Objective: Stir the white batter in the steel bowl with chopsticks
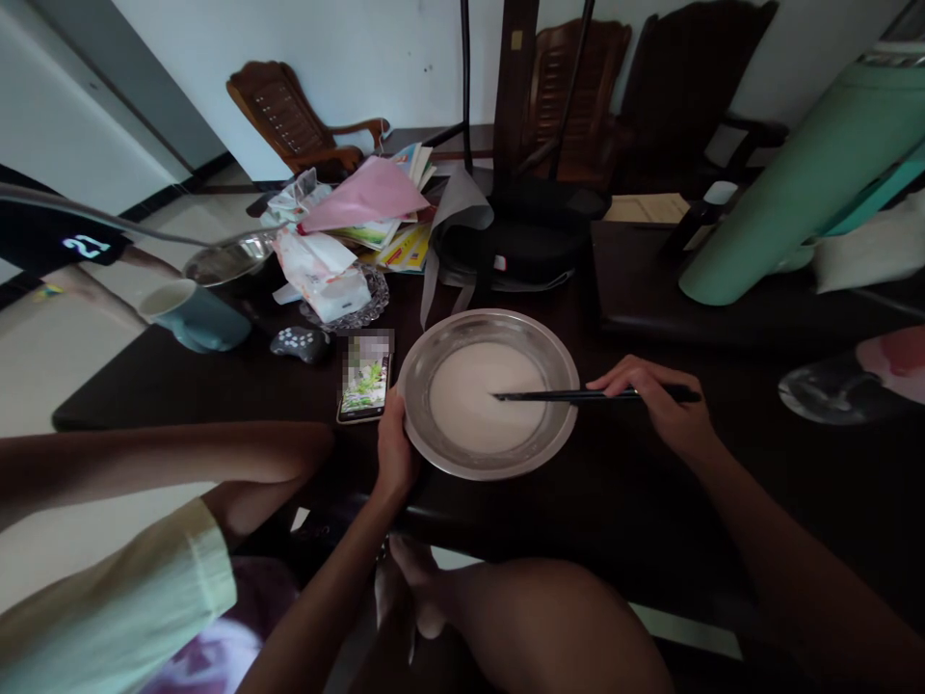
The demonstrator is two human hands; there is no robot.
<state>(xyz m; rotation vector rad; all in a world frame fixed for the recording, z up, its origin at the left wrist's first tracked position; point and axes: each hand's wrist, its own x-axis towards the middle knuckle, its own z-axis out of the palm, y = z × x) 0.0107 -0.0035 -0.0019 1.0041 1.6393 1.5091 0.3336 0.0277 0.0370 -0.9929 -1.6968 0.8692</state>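
A round metal bowl (560,439) rests on the dark table, holding a pale, milky liquid (477,414). My left hand (396,448) grips the bowl's left rim, fingers partly hidden beneath and behind it. In my right hand (669,405) is a pair of dark chopsticks (549,395), held almost level from the right side. Their tips reach into the liquid near the middle of the bowl. Just left of the bowl lies a phone (367,381) with a lit screen, close to my left hand.
A game controller (300,343), a blue mug (195,316), tissues (325,280) and a black bag (520,236) stand beyond the bowl. At right are a green bottle (787,183) and a clear container (820,390). Another person's arm (260,453) leans in at left; a second person stands farther back.
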